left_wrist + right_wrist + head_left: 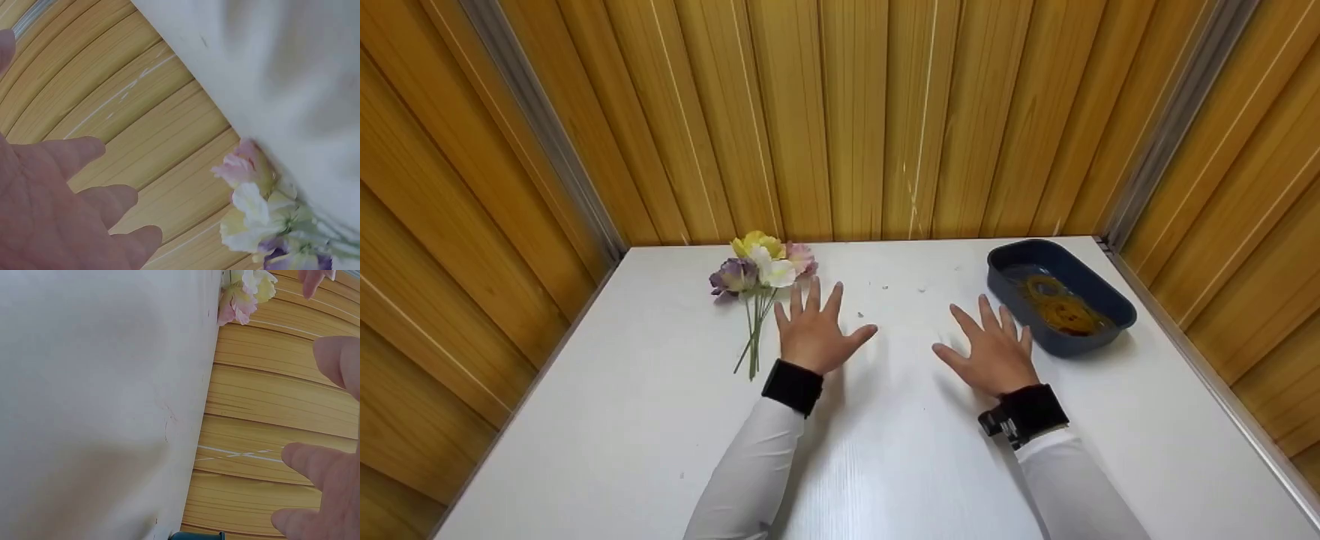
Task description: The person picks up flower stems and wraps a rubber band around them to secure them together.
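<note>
My left hand hovers palm down over the white table with its fingers straight and spread, holding nothing. Just left of it lies a bunch of artificial flowers in yellow, white, pink and purple, its green stems pointing toward me. Also spread and holding nothing, my right hand is nearest to a dark blue tub on its right. Inside the tub sit yellowish-brown rings, which look like rolls of tape. The left wrist view shows the flower heads beyond the fingers.
The white table meets a wood-patterned panel wall at the back, with similar panels at both sides. Small scraps lie on the table between the flowers and the tub. Each wrist wears a black band.
</note>
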A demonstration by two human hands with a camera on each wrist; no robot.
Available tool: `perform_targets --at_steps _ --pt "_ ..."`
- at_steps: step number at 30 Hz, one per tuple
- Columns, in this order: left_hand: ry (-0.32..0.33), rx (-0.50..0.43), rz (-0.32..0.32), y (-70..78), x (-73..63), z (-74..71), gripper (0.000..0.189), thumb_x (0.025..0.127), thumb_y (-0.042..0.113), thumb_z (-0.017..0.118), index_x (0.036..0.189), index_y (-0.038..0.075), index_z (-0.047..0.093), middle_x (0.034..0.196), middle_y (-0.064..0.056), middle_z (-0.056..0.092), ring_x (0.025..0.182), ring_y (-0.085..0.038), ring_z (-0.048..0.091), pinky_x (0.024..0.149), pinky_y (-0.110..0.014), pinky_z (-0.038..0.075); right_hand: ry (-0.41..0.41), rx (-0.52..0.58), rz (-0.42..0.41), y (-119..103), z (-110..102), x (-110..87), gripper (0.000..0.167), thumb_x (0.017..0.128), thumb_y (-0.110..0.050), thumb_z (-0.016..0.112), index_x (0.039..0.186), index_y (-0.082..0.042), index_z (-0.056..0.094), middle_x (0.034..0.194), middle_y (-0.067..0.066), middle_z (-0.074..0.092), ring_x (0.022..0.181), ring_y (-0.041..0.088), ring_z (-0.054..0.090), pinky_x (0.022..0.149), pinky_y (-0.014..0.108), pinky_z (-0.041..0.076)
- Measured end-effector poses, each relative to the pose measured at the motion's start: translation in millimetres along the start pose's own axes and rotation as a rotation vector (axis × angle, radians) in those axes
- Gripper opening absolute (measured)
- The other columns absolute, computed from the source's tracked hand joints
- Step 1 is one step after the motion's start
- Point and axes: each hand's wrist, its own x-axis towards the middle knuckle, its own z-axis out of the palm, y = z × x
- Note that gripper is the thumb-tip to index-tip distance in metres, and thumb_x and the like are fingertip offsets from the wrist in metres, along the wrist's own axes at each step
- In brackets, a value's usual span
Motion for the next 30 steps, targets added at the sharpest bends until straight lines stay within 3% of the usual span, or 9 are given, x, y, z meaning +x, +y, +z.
perform_targets --at_steps 5,10,16,20,26,30 --pt "0.024 0.099 -0.004 -12.9 8.6 -11.4 0.100 0.085 0.090 0.050 0.165 0.032 0.030 0.176 -0.011 0.020 0.163 -0.042 0.017 0.127 -0.072 0.014 0.005 0.011 -0.008 0 -1 -1.3 0.086 0.094 -0.078 0.052 0.163 -0.030 0.034 0.175 0.023 0.011 0.158 0.057 0.007 0.117 0.084 0.004" --pt "0.005 0.158 -0.032 -34.8 22.0 -22.9 0.104 0.084 0.091 0.050 0.166 0.032 0.025 0.176 -0.013 0.018 0.162 -0.043 0.017 0.127 -0.072 0.009 0.002 0.004 -0.009 1 -1 -1.3 0.086 0.094 -0.078 0.052 0.163 -0.030 0.034 0.174 0.023 0.011 0.158 0.057 0.008 0.116 0.084 0.006" --pt "-0.027 0.201 -0.112 -70.3 38.6 -34.8 0.113 0.084 0.090 0.050 0.166 0.016 0.027 0.173 -0.022 0.021 0.161 -0.046 0.017 0.127 -0.071 0.009 0.002 0.012 -0.009 2 -1 -2.0 0.086 0.094 -0.078 0.052 0.163 -0.029 0.035 0.174 0.024 0.011 0.158 0.056 0.009 0.116 0.085 0.004" --pt "-0.041 0.162 -0.185 -91.2 47.5 -36.9 0.115 0.084 0.086 0.056 0.163 0.007 0.030 0.169 -0.026 0.026 0.158 -0.049 0.022 0.125 -0.071 0.017 -0.001 0.013 -0.004 3 0 -1.9 0.086 0.094 -0.077 0.053 0.163 -0.029 0.035 0.174 0.024 0.011 0.159 0.056 0.008 0.117 0.084 0.004" --pt "-0.132 0.067 -0.298 -113.6 59.6 -29.6 0.116 0.085 0.081 0.060 0.161 -0.001 0.027 0.165 -0.029 0.032 0.152 -0.049 0.031 0.121 -0.069 0.024 -0.010 0.007 0.005 3 1 -2.0 0.087 0.094 -0.077 0.052 0.164 -0.028 0.034 0.175 0.023 0.010 0.159 0.055 0.007 0.118 0.083 0.004" --pt "-0.221 0.058 -0.351 -122.5 66.6 -20.0 0.100 0.089 0.077 0.060 0.149 -0.002 0.048 0.152 -0.030 0.048 0.141 -0.048 0.043 0.116 -0.063 0.029 -0.009 0.005 0.005 2 0 -2.4 0.086 0.095 -0.077 0.052 0.163 -0.028 0.034 0.175 0.023 0.010 0.159 0.055 0.008 0.118 0.084 0.004"
